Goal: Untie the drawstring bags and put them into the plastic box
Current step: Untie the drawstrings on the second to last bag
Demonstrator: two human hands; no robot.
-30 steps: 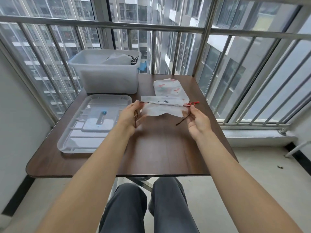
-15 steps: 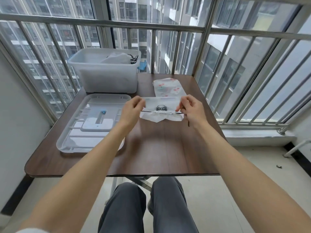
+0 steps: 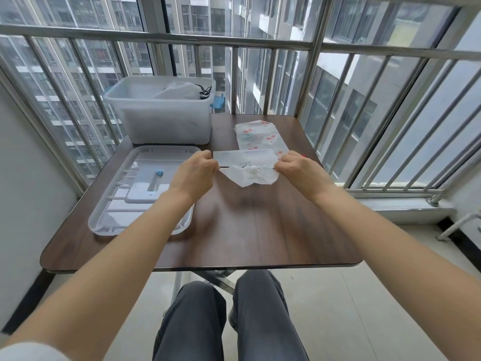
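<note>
I hold a white drawstring bag (image 3: 247,168) just above the middle of the brown table (image 3: 250,230). My left hand (image 3: 194,173) pinches its left end and my right hand (image 3: 299,169) pinches its right end, the dark string stretched between them. The lower part of the bag hangs crumpled. A second bag (image 3: 260,138), white with red flamingo prints, lies flat just behind it. The translucent plastic box (image 3: 161,121) stands at the back left with a white bag (image 3: 182,91) inside it.
The box's clear lid (image 3: 140,188) lies flat on the left half of the table, beside my left wrist. Metal window bars (image 3: 312,45) close off the back and right sides. A wall runs along the left. My knees are under the near table edge.
My hands have lifted the bag off the table and come closer together. The bag is folded over along the string, and its lower part now hangs bunched.
</note>
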